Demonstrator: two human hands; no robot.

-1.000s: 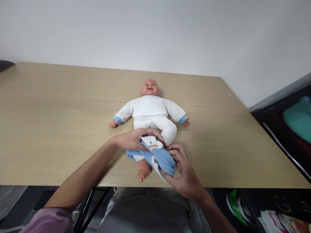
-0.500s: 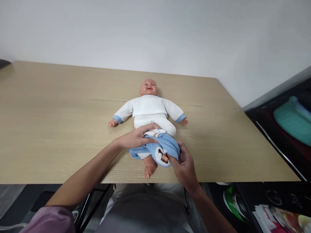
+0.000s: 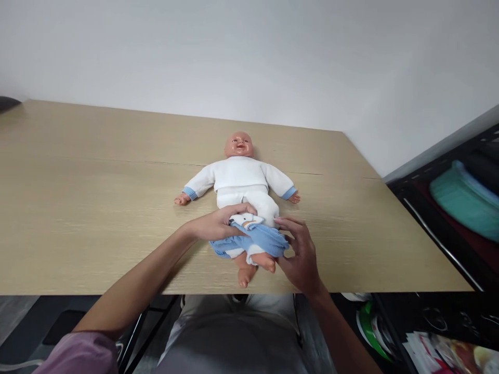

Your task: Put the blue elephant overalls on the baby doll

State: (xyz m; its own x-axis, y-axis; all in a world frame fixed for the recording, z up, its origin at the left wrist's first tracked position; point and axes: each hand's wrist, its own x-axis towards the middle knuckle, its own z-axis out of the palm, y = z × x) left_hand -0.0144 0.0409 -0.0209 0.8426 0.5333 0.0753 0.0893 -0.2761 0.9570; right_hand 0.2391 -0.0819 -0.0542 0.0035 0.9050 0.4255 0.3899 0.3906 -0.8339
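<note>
A baby doll (image 3: 241, 182) in a white suit with blue cuffs lies on its back on the wooden table (image 3: 97, 208), head away from me. A blue garment (image 3: 253, 240) with a white printed patch is bunched around its lower legs, and both bare feet stick out below it. My left hand (image 3: 216, 226) grips the top edge of the blue garment at the doll's knees. My right hand (image 3: 300, 252) rests at the garment's right side by the doll's leg, with its fingers extended and partly curled against the cloth.
The table's near edge runs just below the doll's feet. To the right stands a dark shelf (image 3: 440, 208) with a teal folded cloth (image 3: 465, 200). Below it are a green and white object (image 3: 368, 322) and printed papers (image 3: 448, 353). A white wall is behind.
The blue garment has slid up the doll's legs, so both feet now poke out. My right hand moved from gripping the garment's lower end to its right side, fingers loosened.
</note>
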